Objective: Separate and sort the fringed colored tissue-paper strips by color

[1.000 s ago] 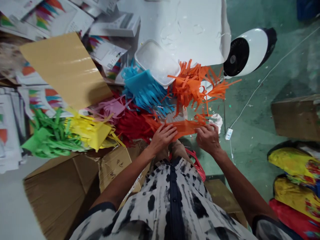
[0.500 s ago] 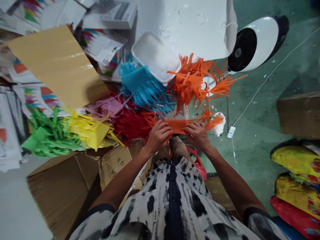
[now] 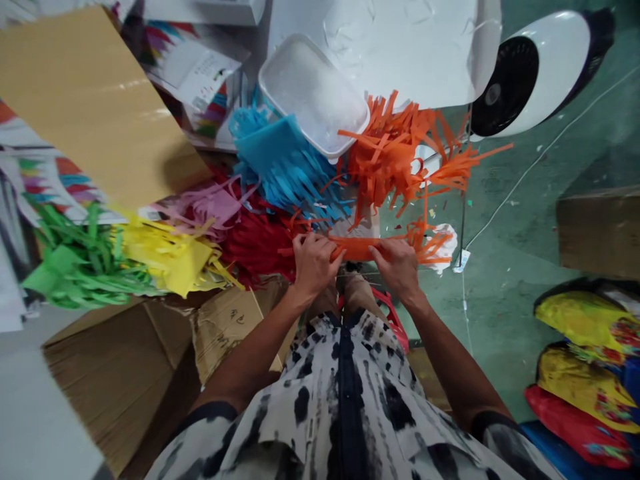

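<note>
Stretched between my two hands is a rolled orange paper tassel (image 3: 357, 249), its cut strips sticking out past both sides. My left hand (image 3: 314, 261) has its fingers wrapped round one end of the roll. My right hand (image 3: 399, 265) pinches the other end, thumb against fingers. Just beyond lies a pile of orange fringed paper (image 3: 387, 163). Blue fringe (image 3: 287, 163) is to its left, and dark red fringe (image 3: 260, 243) spreads beside my left hand. Pink (image 3: 205, 207), yellow (image 3: 167, 257) and green fringe (image 3: 83, 263) lie further left.
A translucent plastic tub (image 3: 313, 90) sits behind the blue fringe. A tan board (image 3: 95, 100) covers printed packets. An open cardboard box (image 3: 125, 373) stands lower left. A white and black fan (image 3: 535, 73) is at upper right, with a cable on the green floor; colourful bags (image 3: 585, 380) are stacked at right.
The orange paper between my hands has become narrower and more tightly rolled. My fingers have curled in further around it. The view has shifted slightly.
</note>
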`<action>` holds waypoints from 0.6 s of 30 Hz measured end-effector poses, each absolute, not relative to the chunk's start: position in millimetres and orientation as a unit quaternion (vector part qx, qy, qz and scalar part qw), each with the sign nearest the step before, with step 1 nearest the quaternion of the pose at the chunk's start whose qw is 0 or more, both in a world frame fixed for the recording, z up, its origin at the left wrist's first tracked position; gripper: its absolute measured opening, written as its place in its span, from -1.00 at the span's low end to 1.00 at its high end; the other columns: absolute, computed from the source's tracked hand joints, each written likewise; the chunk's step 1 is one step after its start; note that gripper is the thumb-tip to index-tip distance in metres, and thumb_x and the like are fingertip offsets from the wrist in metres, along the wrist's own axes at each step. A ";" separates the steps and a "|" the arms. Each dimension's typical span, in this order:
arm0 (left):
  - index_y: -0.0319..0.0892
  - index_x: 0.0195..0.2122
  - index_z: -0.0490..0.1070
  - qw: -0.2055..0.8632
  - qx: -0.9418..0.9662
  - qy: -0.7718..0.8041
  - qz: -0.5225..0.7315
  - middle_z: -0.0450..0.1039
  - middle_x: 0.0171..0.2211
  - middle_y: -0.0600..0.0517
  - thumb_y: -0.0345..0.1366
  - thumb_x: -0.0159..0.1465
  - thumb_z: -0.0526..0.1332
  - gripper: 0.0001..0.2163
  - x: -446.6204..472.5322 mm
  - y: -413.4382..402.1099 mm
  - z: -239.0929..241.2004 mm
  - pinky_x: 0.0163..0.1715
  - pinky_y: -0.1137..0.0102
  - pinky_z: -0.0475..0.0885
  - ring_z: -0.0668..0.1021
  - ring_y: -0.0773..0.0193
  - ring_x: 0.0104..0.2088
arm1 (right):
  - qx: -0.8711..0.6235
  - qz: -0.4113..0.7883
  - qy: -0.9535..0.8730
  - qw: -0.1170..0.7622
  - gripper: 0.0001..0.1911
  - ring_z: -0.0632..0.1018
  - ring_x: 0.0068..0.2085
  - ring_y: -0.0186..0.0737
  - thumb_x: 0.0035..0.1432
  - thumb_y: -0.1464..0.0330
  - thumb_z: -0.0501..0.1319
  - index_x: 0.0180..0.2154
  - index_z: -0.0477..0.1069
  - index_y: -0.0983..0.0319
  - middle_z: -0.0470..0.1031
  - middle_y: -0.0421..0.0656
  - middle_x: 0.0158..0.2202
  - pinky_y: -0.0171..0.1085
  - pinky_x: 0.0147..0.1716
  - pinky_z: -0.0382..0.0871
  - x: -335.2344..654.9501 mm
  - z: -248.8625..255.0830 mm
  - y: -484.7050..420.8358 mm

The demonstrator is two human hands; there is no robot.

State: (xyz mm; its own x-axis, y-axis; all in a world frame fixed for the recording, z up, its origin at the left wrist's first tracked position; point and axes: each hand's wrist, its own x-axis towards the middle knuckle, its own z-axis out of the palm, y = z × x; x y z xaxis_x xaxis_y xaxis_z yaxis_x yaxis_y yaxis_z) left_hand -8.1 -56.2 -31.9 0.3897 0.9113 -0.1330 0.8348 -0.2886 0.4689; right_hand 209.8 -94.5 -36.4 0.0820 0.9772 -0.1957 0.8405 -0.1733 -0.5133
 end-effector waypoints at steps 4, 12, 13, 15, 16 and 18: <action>-0.11 -0.28 0.57 0.235 0.806 0.539 0.064 0.65 -0.23 -0.08 -0.19 0.41 0.26 -0.83 -6.1 -52.5 -29.0 0.08 -0.04 0.23 0.51 -0.04 -0.06 | -0.736 0.217 -0.636 0.084 -0.72 0.53 -0.13 0.01 0.41 0.14 0.23 -0.29 0.56 0.16 0.64 -0.08 -0.25 -0.11 -0.19 0.24 206.9 -34.1 -92.1; -0.13 -0.28 0.55 0.229 0.823 0.514 0.071 0.62 -0.27 -0.07 -0.19 0.40 0.27 -0.83 -10.8 -52.4 -31.7 0.14 -0.04 0.26 0.52 -0.02 -0.09 | -0.739 0.218 -0.637 0.040 -0.71 0.49 -0.16 0.00 0.35 0.13 0.28 -0.37 0.49 0.15 0.61 -0.08 -0.29 -0.11 -0.21 0.19 207.8 -36.0 -83.6; -0.14 -0.28 0.54 0.228 0.824 0.513 0.070 0.62 -0.27 -0.07 -0.18 0.40 0.27 -0.83 -11.2 -52.4 -31.7 0.14 -0.04 0.27 0.52 -0.02 -0.09 | -0.740 0.220 -0.634 0.038 -0.71 0.49 -0.16 0.01 0.35 0.13 0.28 -0.37 0.48 0.15 0.61 -0.08 -0.29 -0.11 -0.22 0.18 208.0 -36.3 -83.0; -0.14 -0.25 0.54 0.226 0.823 0.517 0.066 0.61 -0.25 -0.09 -0.16 0.39 0.28 -0.83 -11.0 -52.7 -30.4 0.13 -0.05 0.30 0.52 -0.03 -0.08 | -0.743 0.225 -0.629 0.036 -0.70 0.48 -0.17 0.01 0.35 0.12 0.27 -0.38 0.49 0.15 0.60 -0.07 -0.31 -0.11 -0.22 0.18 208.2 -36.6 -81.8; -0.15 -0.19 0.55 0.221 0.820 0.523 0.068 0.61 -0.20 -0.12 -0.15 0.38 0.30 -0.82 -10.3 -53.1 -29.4 0.14 -0.06 0.31 0.52 -0.05 -0.06 | -0.744 0.227 -0.628 0.034 -0.69 0.48 -0.17 0.02 0.35 0.12 0.27 -0.38 0.50 0.15 0.61 -0.06 -0.31 -0.11 -0.21 0.19 208.2 -36.6 -81.2; -0.17 0.01 0.54 0.201 0.818 0.533 0.081 0.59 -0.03 -0.19 -0.16 0.38 0.31 -0.74 -7.7 -55.3 -27.5 0.21 -0.09 0.29 0.51 -0.09 0.05 | -0.746 0.229 -0.625 0.029 -0.70 0.49 -0.18 0.02 0.35 0.12 0.26 -0.37 0.52 0.16 0.62 -0.05 -0.30 -0.10 -0.21 0.20 207.9 -36.5 -79.8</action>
State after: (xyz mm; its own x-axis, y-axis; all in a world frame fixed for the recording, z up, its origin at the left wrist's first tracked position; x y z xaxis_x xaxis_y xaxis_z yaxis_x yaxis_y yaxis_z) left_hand -7.7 -55.3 -27.5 0.4185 0.9045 -0.0815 0.8397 -0.3511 0.4143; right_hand 207.9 -79.8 -36.5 0.1139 0.9456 -0.3049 0.9192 -0.2167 -0.3287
